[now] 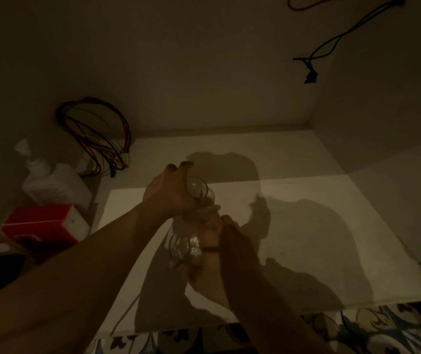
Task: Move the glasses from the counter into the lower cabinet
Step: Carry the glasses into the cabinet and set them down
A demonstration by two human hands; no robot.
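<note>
The cabinet floor (306, 226) lies open rightward; a bottle (53, 185), red box (43, 223) and wires (97, 139) crowd the left.

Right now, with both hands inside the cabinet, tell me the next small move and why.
Probably lower the far glass in the left hand onto the bare cabinet floor to the right and release; both hands hold glasses, the right hand gripping the near glass.

The pale cabinet floor (306, 226) bears a white bottle (53, 185), red box (46, 223) and coiled wires (97, 139).
</note>
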